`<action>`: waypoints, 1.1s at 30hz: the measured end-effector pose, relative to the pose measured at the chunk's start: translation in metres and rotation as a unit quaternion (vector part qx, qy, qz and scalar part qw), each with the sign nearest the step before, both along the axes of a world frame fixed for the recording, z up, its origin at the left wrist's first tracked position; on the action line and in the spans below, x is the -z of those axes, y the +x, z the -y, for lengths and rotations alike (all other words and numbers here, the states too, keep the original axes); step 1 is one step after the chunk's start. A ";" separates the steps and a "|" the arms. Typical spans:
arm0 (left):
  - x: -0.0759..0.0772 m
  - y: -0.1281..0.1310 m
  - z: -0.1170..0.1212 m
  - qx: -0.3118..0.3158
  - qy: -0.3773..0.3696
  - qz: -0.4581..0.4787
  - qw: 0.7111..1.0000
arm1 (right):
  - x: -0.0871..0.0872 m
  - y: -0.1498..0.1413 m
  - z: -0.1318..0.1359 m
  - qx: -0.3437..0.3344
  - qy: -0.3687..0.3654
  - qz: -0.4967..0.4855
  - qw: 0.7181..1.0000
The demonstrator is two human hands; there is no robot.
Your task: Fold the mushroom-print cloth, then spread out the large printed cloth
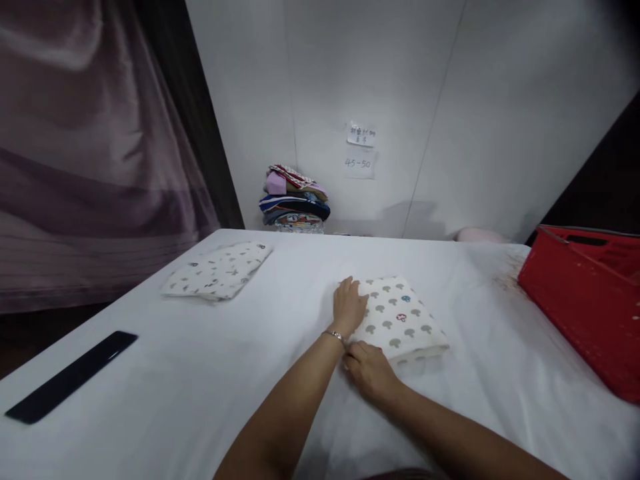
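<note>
"Resting at the folded mushroom-print cloth [400,313] on the white surface [185,373], is the left grip [349,305] pinching its left edge?"

"Cannot tell; nor whether the right grip [370,370], curled at the near left corner, pinches."

"The risk?"

"Uneven tugging could skew the folded layers."

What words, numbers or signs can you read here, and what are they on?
"45-50": handwritten on the lower paper on the wall.
Upper paper: handwritten characters, too blurred to read surely.
I can read no other text.
</note>
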State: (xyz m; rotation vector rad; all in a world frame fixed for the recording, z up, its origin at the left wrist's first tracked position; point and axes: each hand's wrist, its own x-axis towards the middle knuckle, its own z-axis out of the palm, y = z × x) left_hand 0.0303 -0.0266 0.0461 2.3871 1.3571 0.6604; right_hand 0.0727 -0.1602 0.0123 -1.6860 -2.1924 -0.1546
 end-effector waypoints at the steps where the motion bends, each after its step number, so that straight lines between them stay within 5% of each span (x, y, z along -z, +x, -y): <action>1: 0.002 0.003 0.004 0.016 -0.016 -0.021 1.000 | 0.000 -0.001 0.003 0.008 -0.005 -0.009 1.000; 4: 0.015 0.003 0.010 0.027 -0.051 -0.065 0.996 | 0.000 -0.005 0.021 -0.012 -0.009 -0.022 1.000; 7: 0.027 0.000 0.008 0.025 -0.025 -0.073 0.997 | -0.008 -0.004 0.048 -0.107 -0.018 -0.046 0.993; 12: 0.029 -0.001 0.006 0.023 -0.016 -0.080 0.996 | -0.048 0.030 0.051 -0.202 0.047 -0.115 0.972; 17: 0.028 0.000 0.010 0.004 0.008 -0.077 0.997 | -0.068 0.100 -0.026 -0.014 0.071 -0.096 0.993; 22: 0.030 0.000 0.010 -0.042 -0.027 -0.078 0.996 | -0.038 0.149 -0.084 0.182 -0.143 -0.006 0.973; 27: 0.031 0.000 0.009 -0.042 -0.068 -0.057 0.995 | -0.011 0.167 -0.090 0.218 -0.202 0.002 0.955; 33: 0.033 0.001 0.008 -0.044 -0.068 -0.040 0.996 | -0.022 0.156 -0.104 0.195 -0.177 0.022 0.964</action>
